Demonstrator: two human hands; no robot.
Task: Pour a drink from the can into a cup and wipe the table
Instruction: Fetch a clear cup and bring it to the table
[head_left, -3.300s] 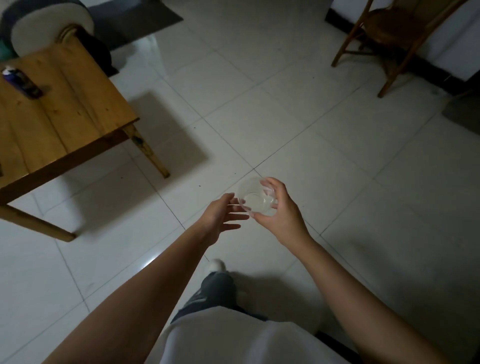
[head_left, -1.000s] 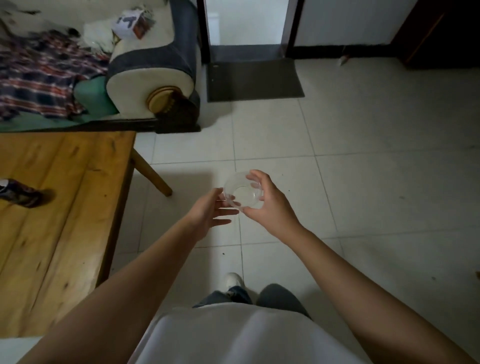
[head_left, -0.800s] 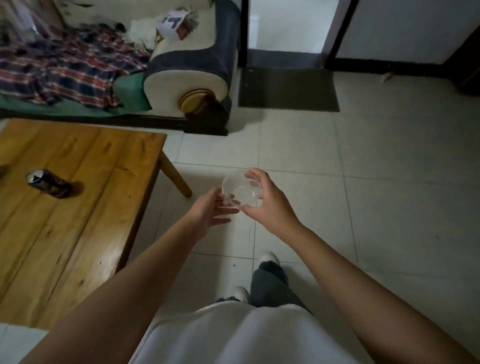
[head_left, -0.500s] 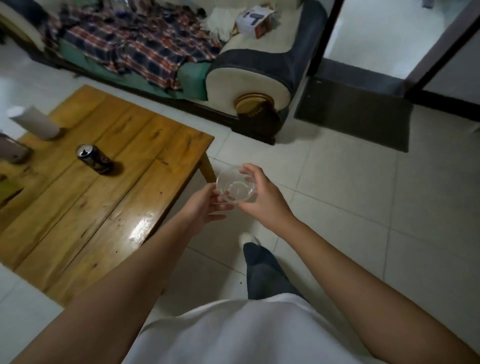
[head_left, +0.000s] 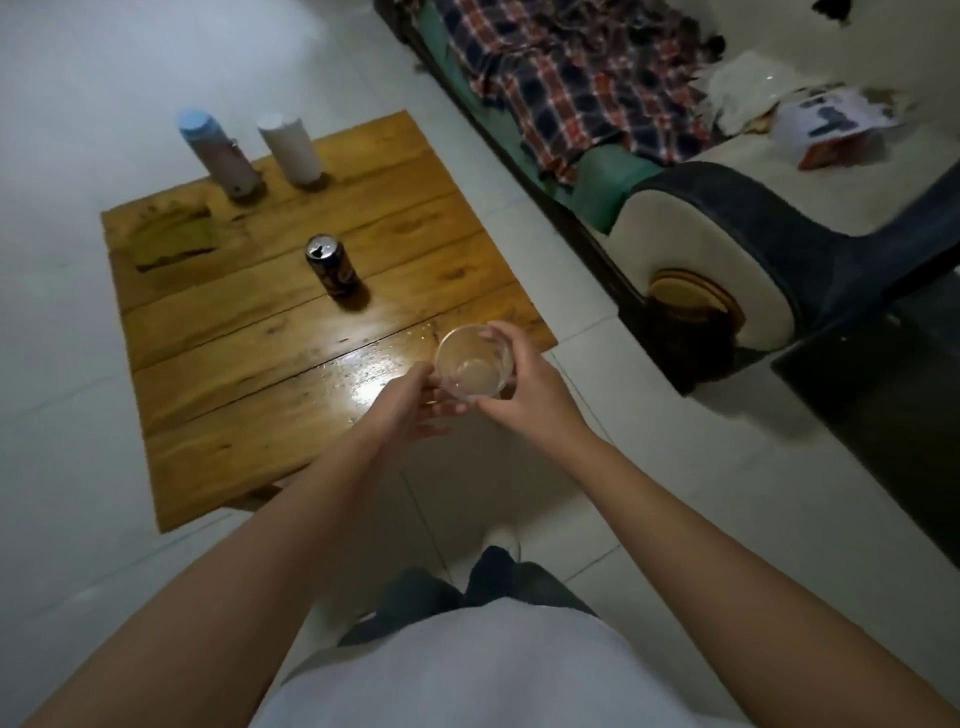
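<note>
Cup: clear plastic cup (head_left: 474, 364), upright, mouth facing the camera, held in the air over the near right corner of the worktop; it looks empty, apart from a pale patch at its bottom that cannot be made out.
Right hand: right hand (head_left: 524, 384) has its grip clamped on the cup, thumb and fingers curled round the right side of the wall near the rim.
Left hand: left hand (head_left: 410, 402) sits under and against the cup's lower left side, fingers loosely spread and fairly straight, touching the base; its grip is apart, not wrapped round anything.
Can: dark can (head_left: 332, 265) stands upright near the middle of the worktop, its top showing an opened tab hole; well apart from the cup and from both hands.
Worktop: low wooden worktop (head_left: 249, 384) of planks, with a bright glossy reflection on the board just beside the hands.
Cloth: flat olive-brown cloth (head_left: 174, 244) lies near the far left corner of the worktop.
Bottles: a flask with a pale blue cap (head_left: 218, 153) and a white cylinder (head_left: 291, 148) stand side by side at the far edge.
Floor: pale tiled floor (head_left: 675, 493).
Sofa: sofa (head_left: 727, 228) to the right of the worktop, a plaid blanket (head_left: 582, 78) draped over its seat.
Person: white shirt (head_left: 467, 670) and dark trousers at the bottom of the view.
</note>
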